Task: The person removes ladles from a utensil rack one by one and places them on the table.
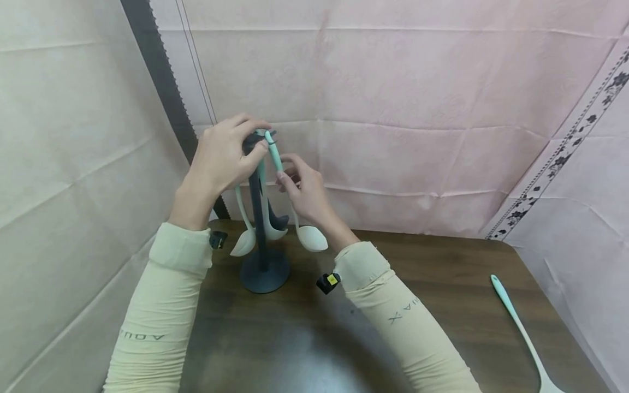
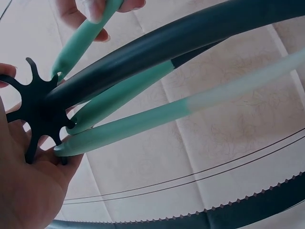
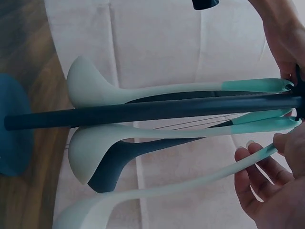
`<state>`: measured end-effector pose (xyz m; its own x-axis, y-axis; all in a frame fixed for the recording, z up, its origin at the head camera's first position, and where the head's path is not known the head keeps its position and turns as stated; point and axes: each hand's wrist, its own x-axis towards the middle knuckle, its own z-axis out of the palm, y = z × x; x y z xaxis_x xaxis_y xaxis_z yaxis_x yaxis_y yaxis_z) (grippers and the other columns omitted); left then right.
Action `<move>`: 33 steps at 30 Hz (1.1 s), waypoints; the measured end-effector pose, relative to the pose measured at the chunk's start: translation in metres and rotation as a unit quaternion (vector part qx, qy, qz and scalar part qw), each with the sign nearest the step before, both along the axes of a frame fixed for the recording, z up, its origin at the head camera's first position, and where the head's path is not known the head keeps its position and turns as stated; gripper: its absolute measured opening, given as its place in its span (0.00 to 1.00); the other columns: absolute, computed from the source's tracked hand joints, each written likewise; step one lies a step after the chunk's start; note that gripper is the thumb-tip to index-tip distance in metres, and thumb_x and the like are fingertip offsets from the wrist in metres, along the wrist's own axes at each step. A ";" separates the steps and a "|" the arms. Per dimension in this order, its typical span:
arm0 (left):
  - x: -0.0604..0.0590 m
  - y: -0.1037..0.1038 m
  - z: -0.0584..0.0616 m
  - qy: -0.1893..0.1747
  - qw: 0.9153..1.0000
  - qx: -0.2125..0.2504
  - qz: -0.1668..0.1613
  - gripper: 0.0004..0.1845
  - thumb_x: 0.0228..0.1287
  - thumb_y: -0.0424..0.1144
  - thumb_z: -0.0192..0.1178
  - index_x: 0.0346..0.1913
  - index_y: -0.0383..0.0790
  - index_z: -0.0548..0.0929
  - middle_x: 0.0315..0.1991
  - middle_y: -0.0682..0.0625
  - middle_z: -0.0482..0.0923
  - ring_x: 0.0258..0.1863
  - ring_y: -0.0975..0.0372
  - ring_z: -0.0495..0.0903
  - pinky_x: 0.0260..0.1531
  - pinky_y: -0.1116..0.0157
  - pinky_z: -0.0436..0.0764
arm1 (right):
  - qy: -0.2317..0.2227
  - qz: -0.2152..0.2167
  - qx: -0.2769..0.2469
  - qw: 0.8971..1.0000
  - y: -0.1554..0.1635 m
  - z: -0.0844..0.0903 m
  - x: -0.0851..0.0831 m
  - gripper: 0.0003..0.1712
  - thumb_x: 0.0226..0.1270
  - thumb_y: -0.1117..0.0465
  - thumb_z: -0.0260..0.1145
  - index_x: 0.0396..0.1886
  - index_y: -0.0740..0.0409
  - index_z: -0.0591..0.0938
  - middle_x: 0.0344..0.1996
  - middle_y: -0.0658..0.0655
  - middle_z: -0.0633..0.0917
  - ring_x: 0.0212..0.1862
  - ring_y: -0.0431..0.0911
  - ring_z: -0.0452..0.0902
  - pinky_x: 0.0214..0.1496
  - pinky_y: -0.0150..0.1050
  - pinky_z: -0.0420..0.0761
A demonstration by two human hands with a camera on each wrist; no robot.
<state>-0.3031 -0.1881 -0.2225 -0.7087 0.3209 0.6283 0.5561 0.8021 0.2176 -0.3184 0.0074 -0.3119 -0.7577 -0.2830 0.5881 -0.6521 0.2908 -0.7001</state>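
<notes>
A dark utensil stand (image 1: 259,218) rises from a round base (image 1: 264,274) on the wooden table (image 1: 442,262). My left hand (image 1: 250,144) grips its star-shaped hook top (image 2: 40,112). My right hand (image 1: 287,174) pinches the mint handle (image 2: 81,40) of a white spoon (image 1: 312,238), whose handle end is at the hooks. In the right wrist view this spoon (image 3: 167,190) slants across my fingers (image 3: 252,183) below the pole (image 3: 143,112). Two white ladles (image 3: 88,86) (image 3: 90,152) and a dark one (image 3: 112,169) hang from the stand.
Another white utensil with a mint handle (image 1: 515,319) lies on the table near its right edge. Pink cloth walls (image 1: 393,109) close in behind and on both sides. Small wrist cameras (image 1: 327,283) sit on both sleeves.
</notes>
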 end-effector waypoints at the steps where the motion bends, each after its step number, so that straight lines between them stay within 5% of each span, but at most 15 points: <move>1: 0.000 0.000 0.000 -0.003 1.000 0.002 -0.003 0.26 0.76 0.56 0.49 0.67 0.51 0.85 0.62 0.49 0.82 0.48 0.53 0.79 0.49 0.49 0.78 | 0.000 -0.002 0.000 1.000 0.001 0.000 0.000 0.19 0.83 0.62 0.60 0.69 0.53 0.77 0.40 0.58 0.89 0.39 0.49 0.89 0.44 0.41 0.87; 8: -0.002 -0.009 0.001 -0.028 0.998 0.030 -0.036 0.25 0.75 0.51 0.51 0.67 0.51 0.84 0.63 0.51 0.82 0.45 0.53 0.80 0.49 0.49 0.80 | 0.008 -0.018 0.022 1.000 0.002 0.002 0.001 0.18 0.82 0.61 0.62 0.67 0.52 0.77 0.40 0.58 0.90 0.37 0.43 0.87 0.41 0.40 0.85; 18: -0.007 -0.016 0.002 -0.042 0.998 0.012 -0.048 0.25 0.76 0.51 0.52 0.70 0.52 0.82 0.67 0.52 0.81 0.60 0.54 0.79 0.59 0.44 0.78 | 0.019 -0.028 0.038 0.999 0.003 0.003 0.000 0.18 0.81 0.61 0.63 0.66 0.54 0.78 0.39 0.56 0.88 0.38 0.47 0.87 0.41 0.41 0.86; 26: 0.007 -0.005 0.014 -0.062 0.996 -0.053 0.043 0.30 0.75 0.55 0.47 0.75 0.53 0.78 0.74 0.49 0.74 0.74 0.49 0.68 0.66 0.37 0.72 | 0.045 -0.059 0.046 0.996 0.003 0.005 -0.003 0.17 0.80 0.62 0.65 0.64 0.55 0.80 0.38 0.53 0.87 0.37 0.44 0.87 0.42 0.38 0.86; 33: 0.018 0.028 0.021 -0.098 0.979 -0.096 0.153 0.43 0.78 0.69 0.34 0.77 0.38 0.71 0.71 0.35 0.72 0.66 0.37 0.74 0.63 0.36 0.74 | 0.043 -0.072 0.042 0.996 0.002 0.006 -0.003 0.17 0.80 0.61 0.65 0.64 0.54 0.81 0.38 0.54 0.88 0.36 0.44 0.87 0.41 0.37 0.86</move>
<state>-0.2856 -0.1599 -0.2010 -0.8908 0.1740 0.4198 0.2463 0.9612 0.1241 -0.3216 0.0089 -0.3055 -0.7418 -0.2250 0.6317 -0.6557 0.4408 -0.6129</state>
